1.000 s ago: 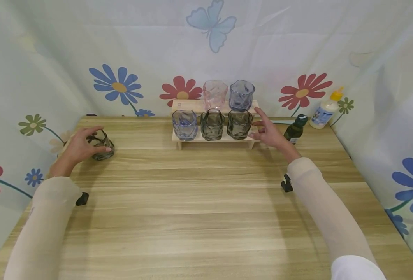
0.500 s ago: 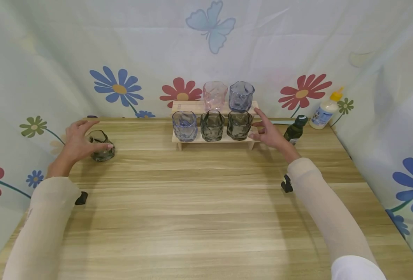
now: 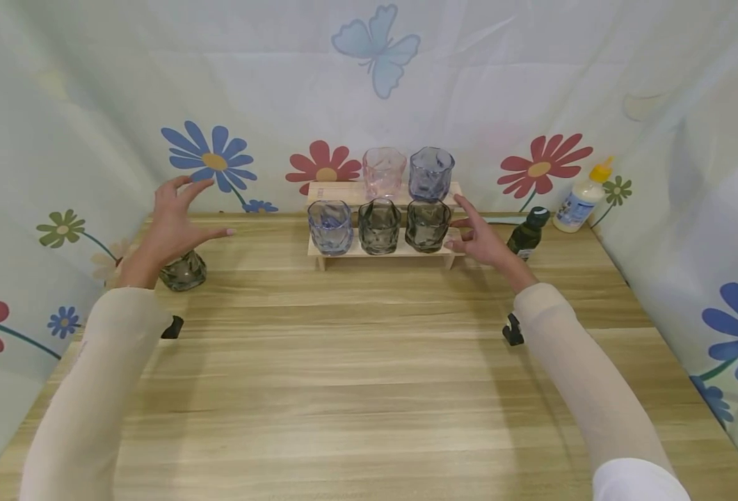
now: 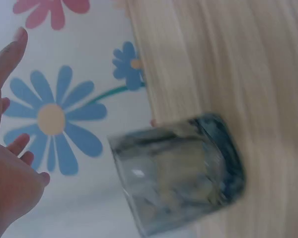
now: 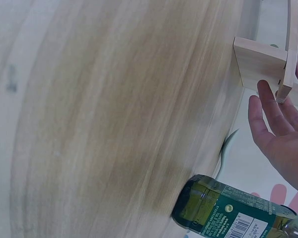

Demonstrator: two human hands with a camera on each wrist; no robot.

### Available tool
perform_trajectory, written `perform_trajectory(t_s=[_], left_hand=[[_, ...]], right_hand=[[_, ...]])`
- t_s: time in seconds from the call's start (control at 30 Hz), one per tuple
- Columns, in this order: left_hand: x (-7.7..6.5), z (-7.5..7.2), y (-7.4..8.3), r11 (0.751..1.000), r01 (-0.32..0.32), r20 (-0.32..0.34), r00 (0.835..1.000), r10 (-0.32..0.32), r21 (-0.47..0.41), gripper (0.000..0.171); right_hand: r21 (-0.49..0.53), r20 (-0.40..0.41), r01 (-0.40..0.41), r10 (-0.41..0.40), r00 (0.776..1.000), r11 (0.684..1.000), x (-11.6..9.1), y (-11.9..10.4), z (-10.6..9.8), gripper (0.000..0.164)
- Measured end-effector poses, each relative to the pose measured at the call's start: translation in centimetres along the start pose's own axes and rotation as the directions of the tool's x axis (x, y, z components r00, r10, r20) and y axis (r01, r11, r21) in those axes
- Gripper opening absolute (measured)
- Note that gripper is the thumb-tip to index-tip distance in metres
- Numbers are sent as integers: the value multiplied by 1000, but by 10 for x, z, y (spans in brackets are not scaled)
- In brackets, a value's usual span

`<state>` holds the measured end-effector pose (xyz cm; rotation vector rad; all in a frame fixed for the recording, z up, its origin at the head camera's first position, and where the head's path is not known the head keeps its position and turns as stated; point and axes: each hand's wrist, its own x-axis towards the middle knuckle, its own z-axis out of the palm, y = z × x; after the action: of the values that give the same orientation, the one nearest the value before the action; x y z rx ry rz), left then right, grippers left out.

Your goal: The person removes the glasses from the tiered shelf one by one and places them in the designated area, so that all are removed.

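Note:
In the head view my left hand [image 3: 174, 223] hovers above a dark smoky glass [image 3: 183, 271] at the table's left, thumb and fingers spread wide and holding nothing. The hand hides part of the glass, which the left wrist view shows blurred and apart from the fingers. My right hand [image 3: 478, 235] is at the right end of a two-tier wooden stand [image 3: 384, 252], fingers loosely bent beside it; a firm grip is not visible. Nearest to it stands a dark glass [image 3: 428, 226] on the lower tier, beside another dark glass [image 3: 378, 227] and a bluish glass [image 3: 331, 228].
A pink glass [image 3: 384, 174] and a grey-blue glass [image 3: 431, 174] stand on the upper tier. Right of the stand are a dark green bottle [image 3: 527, 235] and a white bottle with a yellow cap [image 3: 578, 202]. A flowered curtain [image 3: 268, 83] backs the wooden table [image 3: 343, 390].
My left hand has let go of the dark glass, risen and moved right and away from me with its fingers spread. The glass stays on the table; my right hand keeps its place.

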<state>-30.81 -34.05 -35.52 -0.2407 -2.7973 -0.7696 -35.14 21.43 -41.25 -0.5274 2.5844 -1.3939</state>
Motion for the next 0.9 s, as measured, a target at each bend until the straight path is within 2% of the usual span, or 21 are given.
perform_trajectory(t_s=[0.2,0.43,0.57,0.7,0.77,0.9], left_hand=[[26,11,34,994,-105,18,994,105,-37,89],[51,25,73,986,-164,42,985,166,-30,82],[63,34,94,979,-203,43,978,204,-13,78],[75,45,114,975,-224,81,971,224,-6,79],[80,50,124,971,-237,104,966,237,-10,80],[89,59,142,963,-270,138,953,271,-24,80]], right_hand=[[4,-3,-4,4,1000,1000,1,1,-2,96],[12,4,-5,5,1000,1000,2,1,-2,96],[34,25,-8,7,1000,999,-2,-9,-1,95],[20,11,-3,3,1000,1000,-3,-6,0,94],[14,1,1,-1,1000,1000,0,3,1,94],[19,3,3,-3,1000,1000,0,3,0,95]])
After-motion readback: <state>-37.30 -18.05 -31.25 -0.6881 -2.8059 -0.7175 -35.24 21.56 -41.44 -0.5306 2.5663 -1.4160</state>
